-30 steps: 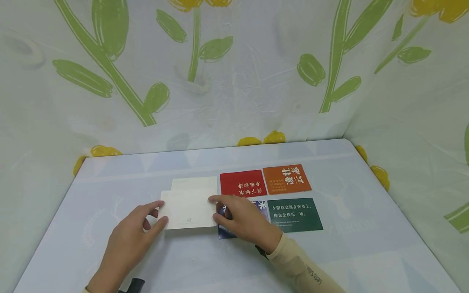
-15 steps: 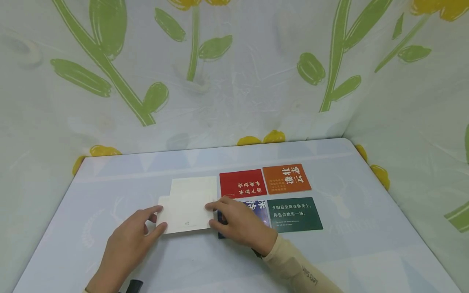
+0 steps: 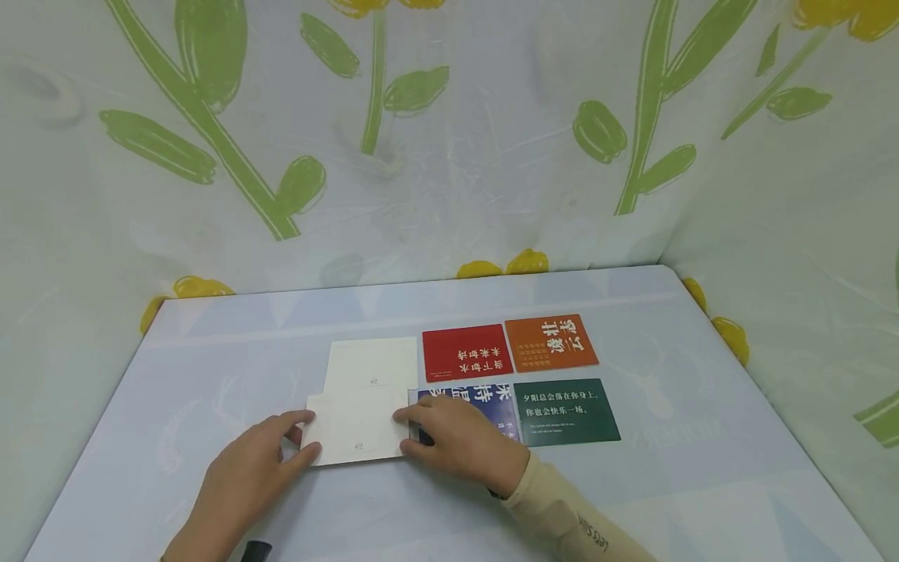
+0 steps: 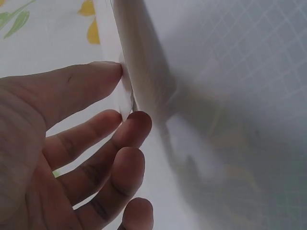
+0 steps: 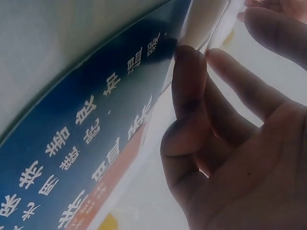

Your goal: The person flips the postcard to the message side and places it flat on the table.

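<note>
A white card [image 3: 351,429] with a small printed mark near its lower edge is held a little over the table, overlapping the near part of another white card [image 3: 375,359]. My left hand [image 3: 246,472] pinches its left edge between thumb and fingers; that edge shows between the fingertips [image 4: 136,124] in the left wrist view. At the opposite edge, my right hand [image 3: 467,441] pinches the card between thumb and fingers. Under and behind the right hand lies a blue card [image 3: 502,414] with white characters, partly hidden. Whether the held piece is one card or several, I cannot tell.
A red card [image 3: 467,351] and an orange card [image 3: 551,343] lie side by side at the back. A dark green card [image 3: 567,412] is right of the blue one. The pale table [image 3: 702,484] meets a flower-printed curtain [image 3: 456,195] behind.
Both hands have drawn the white card toward the front of the table. More of the other white card is uncovered, including its small printed mark. The coloured cards have stayed put.
</note>
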`<action>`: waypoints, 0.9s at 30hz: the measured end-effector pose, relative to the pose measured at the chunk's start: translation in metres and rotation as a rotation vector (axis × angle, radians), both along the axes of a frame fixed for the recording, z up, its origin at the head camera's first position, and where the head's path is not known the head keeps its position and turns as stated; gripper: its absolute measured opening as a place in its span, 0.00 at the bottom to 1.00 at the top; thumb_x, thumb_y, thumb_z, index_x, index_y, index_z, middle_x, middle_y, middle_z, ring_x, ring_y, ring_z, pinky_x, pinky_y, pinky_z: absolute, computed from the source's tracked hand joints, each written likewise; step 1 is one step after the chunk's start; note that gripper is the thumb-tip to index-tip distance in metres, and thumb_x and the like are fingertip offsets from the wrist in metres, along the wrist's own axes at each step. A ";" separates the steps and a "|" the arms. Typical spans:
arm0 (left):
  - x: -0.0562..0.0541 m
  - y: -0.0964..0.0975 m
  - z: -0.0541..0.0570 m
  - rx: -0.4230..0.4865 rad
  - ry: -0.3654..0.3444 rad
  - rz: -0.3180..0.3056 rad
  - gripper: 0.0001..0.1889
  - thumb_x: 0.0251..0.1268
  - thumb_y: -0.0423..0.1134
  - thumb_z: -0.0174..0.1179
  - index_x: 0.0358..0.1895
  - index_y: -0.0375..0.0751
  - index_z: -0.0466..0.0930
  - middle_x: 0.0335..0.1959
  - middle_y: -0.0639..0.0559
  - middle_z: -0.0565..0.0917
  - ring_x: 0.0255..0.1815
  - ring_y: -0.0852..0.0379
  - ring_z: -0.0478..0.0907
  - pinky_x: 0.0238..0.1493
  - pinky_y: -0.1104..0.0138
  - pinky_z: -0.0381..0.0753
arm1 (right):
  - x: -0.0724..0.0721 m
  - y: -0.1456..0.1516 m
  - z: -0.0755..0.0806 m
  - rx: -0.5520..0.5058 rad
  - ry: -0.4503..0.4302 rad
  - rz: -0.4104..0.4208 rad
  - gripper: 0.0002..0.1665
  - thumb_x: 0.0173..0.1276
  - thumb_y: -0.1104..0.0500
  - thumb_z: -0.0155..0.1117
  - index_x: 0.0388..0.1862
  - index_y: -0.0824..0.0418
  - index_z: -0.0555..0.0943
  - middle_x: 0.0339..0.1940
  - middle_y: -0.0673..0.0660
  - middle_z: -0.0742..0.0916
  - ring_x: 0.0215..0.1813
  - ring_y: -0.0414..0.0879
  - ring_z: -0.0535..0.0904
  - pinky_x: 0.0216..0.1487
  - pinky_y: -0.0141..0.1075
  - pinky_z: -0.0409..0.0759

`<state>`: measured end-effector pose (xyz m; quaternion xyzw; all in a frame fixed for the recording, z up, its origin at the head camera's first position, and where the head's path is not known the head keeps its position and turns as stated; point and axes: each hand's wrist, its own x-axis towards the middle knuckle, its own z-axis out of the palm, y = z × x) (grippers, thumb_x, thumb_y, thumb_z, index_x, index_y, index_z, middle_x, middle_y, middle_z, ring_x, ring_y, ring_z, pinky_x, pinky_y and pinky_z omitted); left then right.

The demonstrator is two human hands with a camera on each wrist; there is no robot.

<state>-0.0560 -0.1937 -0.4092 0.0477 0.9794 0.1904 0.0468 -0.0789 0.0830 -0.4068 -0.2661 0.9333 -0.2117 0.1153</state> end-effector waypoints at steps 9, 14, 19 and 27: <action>0.001 0.002 -0.002 -0.009 -0.022 -0.009 0.25 0.59 0.47 0.71 0.59 0.42 0.82 0.36 0.58 0.82 0.28 0.59 0.69 0.30 0.63 0.71 | 0.003 0.003 0.002 -0.001 -0.003 0.000 0.23 0.69 0.47 0.70 0.62 0.48 0.84 0.50 0.47 0.86 0.46 0.39 0.78 0.51 0.34 0.78; 0.002 0.004 -0.003 -0.004 -0.024 -0.004 0.25 0.60 0.46 0.71 0.59 0.41 0.82 0.37 0.58 0.82 0.28 0.60 0.69 0.30 0.63 0.71 | 0.003 0.004 0.002 0.008 -0.013 -0.009 0.22 0.69 0.47 0.70 0.61 0.47 0.85 0.49 0.47 0.86 0.44 0.38 0.77 0.48 0.33 0.78; 0.004 0.005 -0.004 -0.006 -0.009 0.000 0.25 0.59 0.46 0.71 0.59 0.42 0.82 0.36 0.58 0.82 0.28 0.60 0.69 0.29 0.63 0.71 | 0.004 0.004 0.003 0.010 -0.010 -0.009 0.20 0.69 0.46 0.70 0.59 0.47 0.86 0.48 0.47 0.86 0.43 0.38 0.77 0.47 0.33 0.78; 0.003 0.006 -0.005 -0.046 -0.033 0.014 0.26 0.59 0.48 0.72 0.59 0.40 0.82 0.36 0.56 0.81 0.28 0.58 0.69 0.29 0.63 0.71 | 0.004 0.005 0.003 -0.016 -0.016 -0.017 0.20 0.69 0.48 0.70 0.58 0.49 0.86 0.47 0.47 0.86 0.41 0.37 0.76 0.45 0.31 0.78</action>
